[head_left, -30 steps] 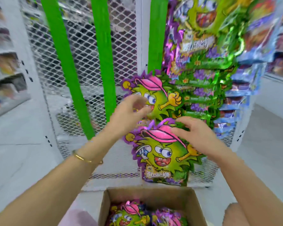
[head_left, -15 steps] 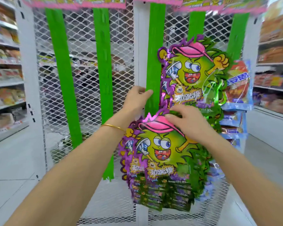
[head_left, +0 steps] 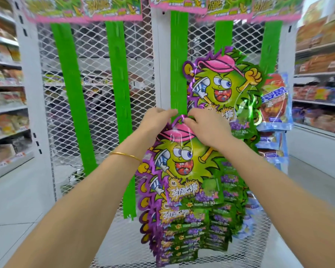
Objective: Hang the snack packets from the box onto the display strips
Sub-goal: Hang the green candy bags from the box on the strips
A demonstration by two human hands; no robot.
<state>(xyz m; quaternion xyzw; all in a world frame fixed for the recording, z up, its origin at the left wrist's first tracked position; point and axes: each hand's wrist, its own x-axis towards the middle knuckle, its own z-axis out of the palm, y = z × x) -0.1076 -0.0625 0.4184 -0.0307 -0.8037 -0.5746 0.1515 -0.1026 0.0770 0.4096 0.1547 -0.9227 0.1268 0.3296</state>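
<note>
At green strip [head_left: 179,64] — right hand [head_left: 207,128] fingers [head_left: 193,114] pinch packet [head_left: 182,163] top; left hand [head_left: 159,121] curled, seemingly gripping strip.

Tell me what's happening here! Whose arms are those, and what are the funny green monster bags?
There's no machine here, just a person in a shop. The camera sits on their head, so you see their own two arms reaching forward. The right hand pinches the top of a monster snack packet, right at the middle green strip. The left hand, with a gold bracelet on its wrist, touches that strip too; I can't tell if it grips. The strips hang on a white wire rack, and packets hook onto them in a row. More packets hang below, and another one hangs higher up. The left strips are bare. Blue packets hang far right.
</note>
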